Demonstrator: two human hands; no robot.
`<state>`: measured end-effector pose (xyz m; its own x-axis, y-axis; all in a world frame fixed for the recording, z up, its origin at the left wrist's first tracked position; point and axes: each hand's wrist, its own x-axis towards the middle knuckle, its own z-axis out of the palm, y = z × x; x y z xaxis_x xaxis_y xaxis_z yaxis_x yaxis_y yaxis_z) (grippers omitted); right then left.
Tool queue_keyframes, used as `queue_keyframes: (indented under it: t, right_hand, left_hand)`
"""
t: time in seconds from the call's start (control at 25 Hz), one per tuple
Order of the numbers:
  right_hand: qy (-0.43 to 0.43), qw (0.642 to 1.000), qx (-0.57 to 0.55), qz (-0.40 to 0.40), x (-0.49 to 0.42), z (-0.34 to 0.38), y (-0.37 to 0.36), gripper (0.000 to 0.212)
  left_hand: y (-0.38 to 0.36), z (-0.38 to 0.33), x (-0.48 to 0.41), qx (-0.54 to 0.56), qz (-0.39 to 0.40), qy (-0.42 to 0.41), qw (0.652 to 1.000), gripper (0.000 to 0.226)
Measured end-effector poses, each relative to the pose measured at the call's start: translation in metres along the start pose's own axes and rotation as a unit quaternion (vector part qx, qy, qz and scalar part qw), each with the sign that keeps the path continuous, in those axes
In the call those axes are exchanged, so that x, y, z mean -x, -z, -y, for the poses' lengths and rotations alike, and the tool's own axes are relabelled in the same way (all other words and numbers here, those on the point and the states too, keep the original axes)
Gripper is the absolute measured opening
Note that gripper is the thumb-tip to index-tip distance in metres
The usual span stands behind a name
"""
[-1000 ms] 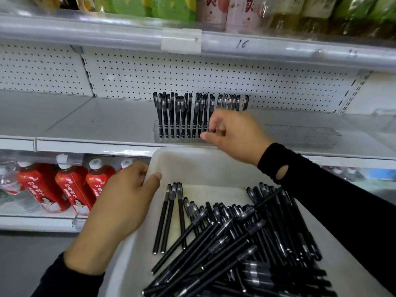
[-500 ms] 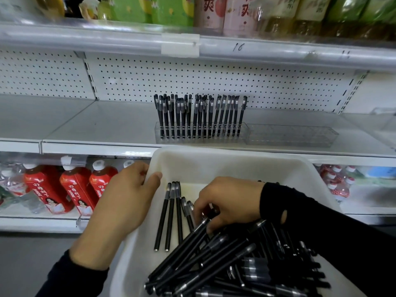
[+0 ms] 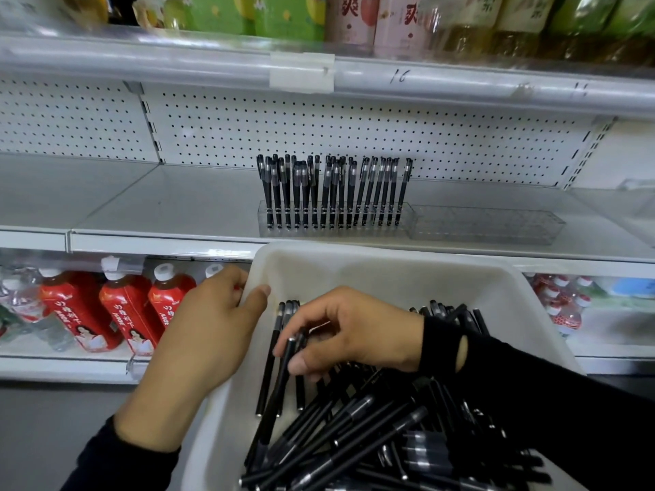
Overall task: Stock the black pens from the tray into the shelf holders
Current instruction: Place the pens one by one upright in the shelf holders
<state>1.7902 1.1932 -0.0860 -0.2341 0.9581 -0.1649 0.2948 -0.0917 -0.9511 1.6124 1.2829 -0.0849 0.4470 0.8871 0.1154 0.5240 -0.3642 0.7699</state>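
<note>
Fingers [image 3: 319,313], R hand [image 3: 358,331], on pen [image 3: 274,402] — L hand [image 3: 209,334], tray rim [image 3: 390,256]

Two holders [image 3: 336,226], one tray [image 3: 358,255], two hands [image 3: 358,336].

The left hand [image 3: 209,334] grips the tray [image 3: 354,251] by its rim, thumb hooked over the inside edge. The right hand [image 3: 358,334] reaches in palm down with fingers [image 3: 304,324] curled, thumb and forefinger pinching a black pen [image 3: 280,391]. Black sleeves [image 3: 531,402] cover both forearms.

The bottom edge cuts off the tray [image 3: 372,274] and pens [image 3: 354,437].
</note>
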Motion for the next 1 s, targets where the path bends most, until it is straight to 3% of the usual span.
queue_keyframes:
  t: [0.08,0.28,0.56,0.68,0.8,0.88,1.0]
  right_hand:
    - [-0.021,0.999,-0.037,0.016,-0.003,-0.006,-0.012,0.023]
    - [-0.048,0.998,0.002,0.041,-0.006,-0.014,-0.02,0.025]
    - [-0.098,0.987,-0.09,-0.088,0.0,-0.001,0.036,0.024]
    - [-0.076,0.984,-0.09,-0.131,0.008,0.02,0.07,0.015]
    - [-0.013,0.97,-0.1,-0.222,0.009,0.047,0.109,0.018]
    - [0.019,0.942,-0.098,-0.321,0.002,0.055,0.135,0.021]
    - [0.02,0.894,-0.008,-0.448,-0.022,0.05,0.166,0.01]
  left_hand:
    - [0.0,0.0,0.0,-0.002,0.002,0.0,1.0,0.015]
    - [0.001,0.001,0.001,0.006,0.001,0.005,1.0,0.015]
    - [0.0,0.0,0.0,0.006,0.0,0.007,1.0,0.016]
    - [0.0,0.001,-0.001,0.001,0.005,0.007,1.0,0.016]
    - [0.0,0.002,-0.001,-0.012,0.003,0.002,1.0,0.016]
    - [-0.001,0.002,-0.001,-0.014,0.004,0.001,1.0,0.016]
    - [-0.001,0.002,0.0,-0.007,0.007,0.005,1.0,0.016]
